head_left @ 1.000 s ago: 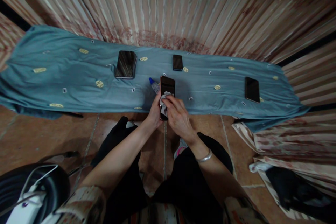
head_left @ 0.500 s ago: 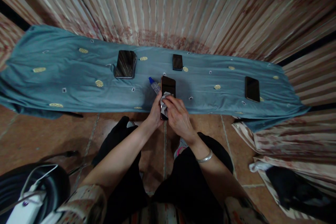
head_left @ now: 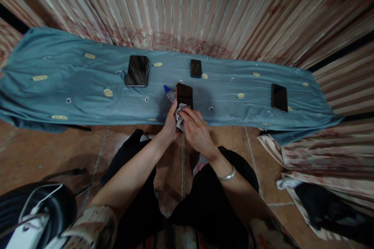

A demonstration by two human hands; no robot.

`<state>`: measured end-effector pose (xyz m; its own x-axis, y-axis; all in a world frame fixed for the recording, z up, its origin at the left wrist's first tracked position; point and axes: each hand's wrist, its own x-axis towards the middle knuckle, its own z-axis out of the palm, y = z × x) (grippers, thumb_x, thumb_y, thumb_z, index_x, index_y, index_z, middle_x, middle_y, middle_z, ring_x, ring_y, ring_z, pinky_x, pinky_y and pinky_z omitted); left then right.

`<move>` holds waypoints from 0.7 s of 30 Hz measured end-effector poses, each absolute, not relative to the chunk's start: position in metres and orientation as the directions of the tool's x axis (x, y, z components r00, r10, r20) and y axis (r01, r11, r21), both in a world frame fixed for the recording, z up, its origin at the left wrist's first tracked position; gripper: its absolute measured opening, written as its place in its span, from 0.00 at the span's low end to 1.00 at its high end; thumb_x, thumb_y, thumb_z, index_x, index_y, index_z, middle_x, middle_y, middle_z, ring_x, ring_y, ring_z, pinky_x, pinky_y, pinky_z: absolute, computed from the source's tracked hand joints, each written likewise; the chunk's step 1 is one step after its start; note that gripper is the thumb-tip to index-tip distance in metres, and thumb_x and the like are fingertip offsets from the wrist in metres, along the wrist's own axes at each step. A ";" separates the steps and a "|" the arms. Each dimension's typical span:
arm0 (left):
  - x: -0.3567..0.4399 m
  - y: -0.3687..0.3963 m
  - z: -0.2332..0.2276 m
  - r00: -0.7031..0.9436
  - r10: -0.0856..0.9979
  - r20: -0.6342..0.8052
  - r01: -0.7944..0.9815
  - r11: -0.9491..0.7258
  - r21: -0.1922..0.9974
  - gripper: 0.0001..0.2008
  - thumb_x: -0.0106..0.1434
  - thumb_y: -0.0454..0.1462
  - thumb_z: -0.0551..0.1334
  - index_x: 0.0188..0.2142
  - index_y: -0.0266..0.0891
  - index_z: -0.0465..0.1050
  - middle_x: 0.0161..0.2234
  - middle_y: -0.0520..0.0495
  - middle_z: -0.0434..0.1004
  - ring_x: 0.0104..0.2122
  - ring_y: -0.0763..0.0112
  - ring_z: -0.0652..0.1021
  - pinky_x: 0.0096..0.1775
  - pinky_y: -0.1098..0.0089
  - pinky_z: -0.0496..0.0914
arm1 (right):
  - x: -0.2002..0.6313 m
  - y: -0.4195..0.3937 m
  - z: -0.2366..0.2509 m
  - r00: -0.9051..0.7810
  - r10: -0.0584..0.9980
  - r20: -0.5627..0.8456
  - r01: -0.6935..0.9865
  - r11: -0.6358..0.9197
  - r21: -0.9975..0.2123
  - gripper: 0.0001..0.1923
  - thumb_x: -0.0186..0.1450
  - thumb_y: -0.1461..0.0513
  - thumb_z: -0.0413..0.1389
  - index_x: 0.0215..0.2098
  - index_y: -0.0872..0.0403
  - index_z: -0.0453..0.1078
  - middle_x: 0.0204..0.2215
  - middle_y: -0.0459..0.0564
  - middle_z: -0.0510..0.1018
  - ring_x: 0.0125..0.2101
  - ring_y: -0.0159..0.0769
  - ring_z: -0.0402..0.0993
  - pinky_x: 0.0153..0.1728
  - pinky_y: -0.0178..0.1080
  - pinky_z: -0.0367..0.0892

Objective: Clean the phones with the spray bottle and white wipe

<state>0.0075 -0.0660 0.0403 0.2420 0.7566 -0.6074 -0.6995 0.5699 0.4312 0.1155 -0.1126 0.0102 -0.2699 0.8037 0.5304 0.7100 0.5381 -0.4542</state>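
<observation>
A dark-screened smartphone [head_left: 184, 92] is in my left hand [head_left: 170, 121], whose fingers wrap its left side and lower end. My right hand [head_left: 196, 129] pinches a crumpled pale grey cloth [head_left: 180, 113] and presses it against the phone's lower screen. Part of the cloth hides under my right fingers. Just beyond my left thumb lies a small clear bottle with a blue cap [head_left: 168, 92], its lower end covered by my hand.
On the blue-green bench cover [head_left: 78, 81] lie a stack of dark tablet-like devices [head_left: 137, 71], a small black device [head_left: 196, 68] and another smartphone [head_left: 279, 97]. Pleated curtains [head_left: 163, 7] hang behind. A black stool [head_left: 62, 206] carrying a white power strip [head_left: 29, 229] stands lower left.
Both hands, with the phone and cloth, have shifted very slightly left in view, along with the whole scene. The cloth sits a little differently on the screen.
</observation>
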 end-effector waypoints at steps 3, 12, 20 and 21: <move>0.008 -0.065 0.042 0.190 0.765 -0.615 -0.732 0.528 0.431 0.26 0.78 0.47 0.53 0.26 0.39 0.74 0.21 0.52 0.77 0.18 0.78 0.74 0.23 0.76 0.67 | 0.115 -0.114 0.011 -0.273 0.814 0.512 0.713 0.529 -0.460 0.22 0.77 0.66 0.44 0.61 0.56 0.75 0.58 0.59 0.80 0.57 0.44 0.76 0.62 0.50 0.73; -0.001 -0.057 0.039 0.177 0.827 -0.533 -0.687 0.492 0.535 0.23 0.78 0.48 0.51 0.43 0.37 0.81 0.24 0.51 0.79 0.22 0.72 0.77 0.28 0.73 0.72 | 0.109 -0.121 0.010 -0.317 0.790 0.525 0.656 0.582 -0.480 0.20 0.77 0.64 0.46 0.61 0.57 0.75 0.57 0.60 0.80 0.58 0.46 0.75 0.63 0.52 0.73; 0.002 -0.059 0.032 0.238 0.786 -0.571 -0.684 0.553 0.476 0.28 0.78 0.49 0.48 0.37 0.36 0.81 0.25 0.47 0.80 0.24 0.71 0.78 0.30 0.72 0.74 | 0.113 -0.118 0.007 -0.281 0.813 0.510 0.641 0.555 -0.531 0.19 0.77 0.64 0.48 0.59 0.53 0.76 0.57 0.59 0.81 0.58 0.46 0.76 0.63 0.54 0.73; 0.002 -0.058 0.033 0.232 0.789 -0.569 -0.686 0.547 0.479 0.28 0.78 0.49 0.48 0.38 0.36 0.81 0.25 0.47 0.80 0.24 0.70 0.78 0.30 0.72 0.74 | 0.113 -0.118 0.007 -0.284 0.807 0.517 0.639 0.561 -0.526 0.19 0.77 0.64 0.49 0.59 0.54 0.76 0.57 0.59 0.81 0.58 0.46 0.76 0.63 0.53 0.73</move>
